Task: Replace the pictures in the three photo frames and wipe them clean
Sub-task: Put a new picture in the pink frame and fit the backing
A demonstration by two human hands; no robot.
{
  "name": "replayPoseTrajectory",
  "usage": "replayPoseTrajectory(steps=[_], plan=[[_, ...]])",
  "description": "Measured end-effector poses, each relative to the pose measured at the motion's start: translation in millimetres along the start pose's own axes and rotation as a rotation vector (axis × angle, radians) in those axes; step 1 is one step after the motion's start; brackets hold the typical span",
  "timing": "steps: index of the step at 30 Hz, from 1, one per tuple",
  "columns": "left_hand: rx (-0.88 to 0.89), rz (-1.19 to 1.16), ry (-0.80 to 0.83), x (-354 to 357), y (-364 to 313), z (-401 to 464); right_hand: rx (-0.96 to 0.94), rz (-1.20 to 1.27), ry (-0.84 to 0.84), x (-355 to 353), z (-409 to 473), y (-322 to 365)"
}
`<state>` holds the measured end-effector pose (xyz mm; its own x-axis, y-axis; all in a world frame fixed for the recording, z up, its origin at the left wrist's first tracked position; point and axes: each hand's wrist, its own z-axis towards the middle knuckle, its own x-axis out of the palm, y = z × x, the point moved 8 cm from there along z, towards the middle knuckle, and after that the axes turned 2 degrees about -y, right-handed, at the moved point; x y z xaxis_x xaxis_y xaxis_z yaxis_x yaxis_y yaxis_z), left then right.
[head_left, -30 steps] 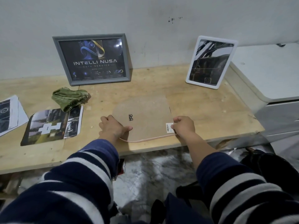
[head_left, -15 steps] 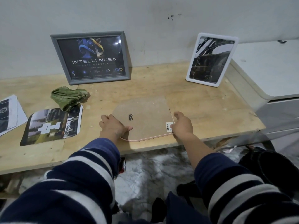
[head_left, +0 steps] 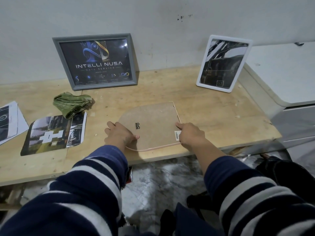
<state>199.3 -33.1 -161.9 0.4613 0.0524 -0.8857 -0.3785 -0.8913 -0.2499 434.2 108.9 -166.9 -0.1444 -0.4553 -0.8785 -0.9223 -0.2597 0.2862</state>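
A pink-rimmed photo frame (head_left: pixel 153 123) lies face down near the table's front edge, its brown backing board up. My left hand (head_left: pixel 120 133) grips its left edge, thumb on the board. My right hand (head_left: pixel 190 135) rests on its right edge, index finger stretched along the side. A grey frame (head_left: pixel 97 60) with a dark "Intelli Nusa" picture leans on the wall at the back left. A white frame (head_left: pixel 223 63) with a dark picture leans at the back right. A green cloth (head_left: pixel 73 104) lies crumpled left of centre. Loose printed pictures (head_left: pixel 54 133) lie at the left.
The wooden table (head_left: pixel 221 116) ends just in front of the face-down frame. More paper sheets (head_left: pixel 10 121) lie at the far left edge. A white cabinet (head_left: pixel 289 86) stands against the table's right end. The floor shows below.
My right hand slid forward along the frame's right edge and its index finger stretched out. My left hand stayed on the left edge.
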Motion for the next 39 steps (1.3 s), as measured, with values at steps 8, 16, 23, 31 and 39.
replayPoseTrajectory(steps=[8, 16, 23, 31, 39], plan=[[0.388, 0.27, 0.143, -2, -43, 2, -0.207, -0.341, -0.219, -18, 14, 46], [0.455, 0.439, 0.206, -1, -63, 22, -0.28, -0.416, -0.075, -1, 32, 66], [0.496, 0.485, 0.175, -5, -66, 28, -0.295, -0.409, -0.133, -7, 37, 74], [0.423, 0.194, 0.161, -4, -49, 29, -0.142, -0.018, -0.249, -25, 45, 50], [0.067, 0.025, 0.077, -4, -15, 26, 0.182, 0.34, -0.174, -8, 27, -4]])
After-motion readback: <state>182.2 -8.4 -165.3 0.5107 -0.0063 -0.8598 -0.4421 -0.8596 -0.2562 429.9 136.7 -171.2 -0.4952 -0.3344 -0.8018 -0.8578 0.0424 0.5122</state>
